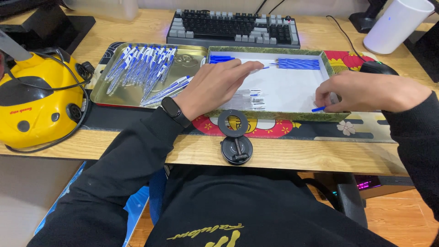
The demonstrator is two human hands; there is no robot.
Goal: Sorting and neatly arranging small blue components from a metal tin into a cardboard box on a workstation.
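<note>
A shallow white-lined box (292, 87) with a patterned green rim sits on the desk in front of me. My left hand (215, 87) lies flat over its left part, fingers reaching toward clear pen barrels (256, 98) and a thin blue refill. At the box's right front corner, my right hand (366, 91) pinches a small blue pen part (318, 109). A row of blue refills (298, 63) and blue caps (220, 59) lie along the box's far side. A black watch (173, 109) is on my left wrist.
A metal tray (119, 93) full of blue-and-white pens sits left of the box. A yellow machine (34, 100) with black cable stands at far left. Behind are a keyboard (233, 28), a white cylinder (395, 25) and a black mouse (377, 67). A round black stand (235, 142) sits near the desk edge.
</note>
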